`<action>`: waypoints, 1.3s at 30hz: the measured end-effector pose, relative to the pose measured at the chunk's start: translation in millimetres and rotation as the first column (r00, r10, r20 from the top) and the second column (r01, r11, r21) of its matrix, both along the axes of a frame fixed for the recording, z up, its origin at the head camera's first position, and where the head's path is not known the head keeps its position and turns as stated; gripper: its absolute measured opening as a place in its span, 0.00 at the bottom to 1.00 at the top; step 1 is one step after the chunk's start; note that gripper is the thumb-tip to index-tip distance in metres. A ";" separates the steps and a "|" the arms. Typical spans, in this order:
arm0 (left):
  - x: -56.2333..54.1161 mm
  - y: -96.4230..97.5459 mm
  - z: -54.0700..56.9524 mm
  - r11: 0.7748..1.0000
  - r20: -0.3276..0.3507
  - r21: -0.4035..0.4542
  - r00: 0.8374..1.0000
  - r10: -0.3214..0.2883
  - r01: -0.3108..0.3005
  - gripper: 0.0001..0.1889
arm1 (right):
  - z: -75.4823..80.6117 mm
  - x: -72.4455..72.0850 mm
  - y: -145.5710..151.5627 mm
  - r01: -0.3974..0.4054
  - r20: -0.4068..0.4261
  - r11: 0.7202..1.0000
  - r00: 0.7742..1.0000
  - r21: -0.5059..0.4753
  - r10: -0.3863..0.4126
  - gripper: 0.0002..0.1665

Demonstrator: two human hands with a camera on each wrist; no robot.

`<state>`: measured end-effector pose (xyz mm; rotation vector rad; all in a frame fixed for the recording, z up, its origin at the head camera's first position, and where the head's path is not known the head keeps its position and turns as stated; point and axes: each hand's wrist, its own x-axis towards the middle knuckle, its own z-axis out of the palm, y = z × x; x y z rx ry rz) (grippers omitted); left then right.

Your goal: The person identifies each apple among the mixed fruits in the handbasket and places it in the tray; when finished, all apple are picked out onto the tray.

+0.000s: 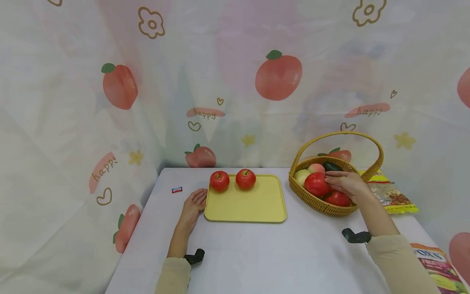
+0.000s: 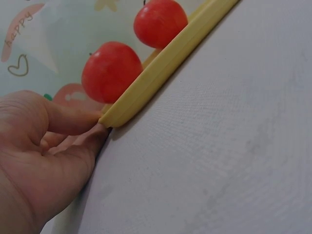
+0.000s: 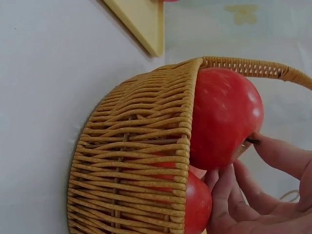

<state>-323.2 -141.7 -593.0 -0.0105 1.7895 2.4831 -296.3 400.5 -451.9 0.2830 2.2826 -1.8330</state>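
Note:
A yellow tray (image 1: pixel 246 206) lies on the white table, with one red apple (image 1: pixel 219 182) at its back left corner and another red apple (image 1: pixel 245 179) just to the right. At the tray's left edge, my left hand (image 1: pixel 192 205) pinches the rim between thumb and fingers, as the left wrist view shows. My right hand (image 1: pixel 346 184) reaches over the wicker basket (image 1: pixel 312 201). Its thumb and fingertips grip a large red apple (image 3: pixel 224 119) near the stem, while that apple still sits within the basket's rim. A second red apple (image 1: pixel 338 199) lies beneath the hand.
Also in the basket are a pale green round fruit (image 1: pixel 302 177), a pinkish peach (image 1: pixel 316 168) and a dark green item (image 1: pixel 332 166). The tall basket handle (image 1: pixel 341 133) arches above. Packaged bags (image 1: pixel 391 196) lie at the right; a small label (image 1: pixel 177 190) lies left.

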 end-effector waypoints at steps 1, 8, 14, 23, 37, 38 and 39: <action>0.1 0.1 -0.3 1.000 0.001 0.000 1.000 0.001 -0.001 0.35 | 0.0 -0.5 -0.6 0.003 0.002 1.000 1.000 0.010 -0.003 0.40; -1.0 -0.9 -2.1 1.000 0.005 -0.010 1.000 0.002 -0.002 0.35 | 5.8 -1.7 -10.2 -0.022 0.043 0.998 0.999 0.062 0.019 0.42; -1.4 0.3 -1.7 1.000 0.004 -0.006 1.000 -0.005 0.005 0.35 | 10.0 -2.2 -15.0 -0.019 0.036 0.994 0.999 0.106 0.016 0.41; -0.4 -1.4 -2.3 1.000 0.019 -0.002 1.000 0.012 -0.012 0.35 | 8.6 -4.0 -20.2 -0.055 0.036 0.997 0.998 -0.052 0.057 0.46; 0.1 -0.6 1.1 1.000 0.003 0.013 1.000 -0.005 0.005 0.36 | 1.1 -2.3 -12.8 -0.035 -0.027 0.991 0.999 -0.128 0.032 0.44; -0.1 -0.5 0.9 1.000 -0.001 0.016 1.000 -0.004 0.004 0.36 | 1.5 -1.9 -12.9 -0.031 -0.029 0.989 0.999 -0.141 0.028 0.44; -0.4 -0.3 0.6 1.000 0.000 0.017 1.000 -0.002 0.002 0.36 | 2.0 -1.4 -12.5 -0.027 -0.031 0.988 0.999 -0.151 0.023 0.43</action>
